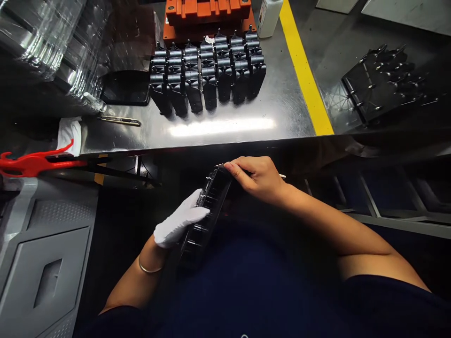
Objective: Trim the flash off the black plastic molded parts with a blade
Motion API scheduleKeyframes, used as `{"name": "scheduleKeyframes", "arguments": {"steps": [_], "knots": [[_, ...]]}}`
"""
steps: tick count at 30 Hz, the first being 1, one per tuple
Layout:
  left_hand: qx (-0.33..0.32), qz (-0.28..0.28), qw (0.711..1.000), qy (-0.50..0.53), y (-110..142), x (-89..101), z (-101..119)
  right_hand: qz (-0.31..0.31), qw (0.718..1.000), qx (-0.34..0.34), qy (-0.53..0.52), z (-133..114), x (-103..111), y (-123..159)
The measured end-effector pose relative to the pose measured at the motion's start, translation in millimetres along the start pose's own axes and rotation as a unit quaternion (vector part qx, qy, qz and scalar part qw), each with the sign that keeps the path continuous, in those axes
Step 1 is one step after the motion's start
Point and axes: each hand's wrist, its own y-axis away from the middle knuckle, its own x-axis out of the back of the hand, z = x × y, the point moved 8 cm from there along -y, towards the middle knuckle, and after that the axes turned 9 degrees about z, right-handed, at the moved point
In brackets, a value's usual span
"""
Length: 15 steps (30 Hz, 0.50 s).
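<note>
My left hand (181,218), in a white glove, is wrapped around a long black plastic part (216,199) with ribs and pins along its side. The part is tilted in front of my body, below the table edge. My bare right hand (259,176) is closed at the part's upper end, thumb against forefinger. A thin light tip shows by those fingertips, and a pale stick end (283,176) sticks out behind the hand; they look like one slim tool, its middle hidden by my palm.
Rows of black plastic parts (207,75) stand on the metal table (225,134), before an orange fixture (207,14) and a white bottle (269,19). A slim cutter (120,120) lies left. More black parts (384,84) lie beyond yellow tape (305,70). A red hook-shaped thing (31,163) tops a grey bin (45,263).
</note>
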Motion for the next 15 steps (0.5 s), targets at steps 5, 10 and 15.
{"name": "scheduleKeyframes", "arguments": {"steps": [5, 10, 15], "knots": [[0.03, 0.021, 0.999, -0.017, -2.2, 1.6, -8.4, -0.018, 0.998, -0.023, 0.051, -0.9, -7.8, 8.4], [0.015, 0.018, 0.998, -0.059, -2.8, -0.1, -10.5, -0.06, 0.996, -0.023, 0.06, -0.3, -11.6, 14.7], [-0.038, 0.051, 0.991, -0.118, -7.7, 3.9, -4.0, -0.044, 0.998, 0.023, -0.026, -5.8, 0.7, 11.6]]}}
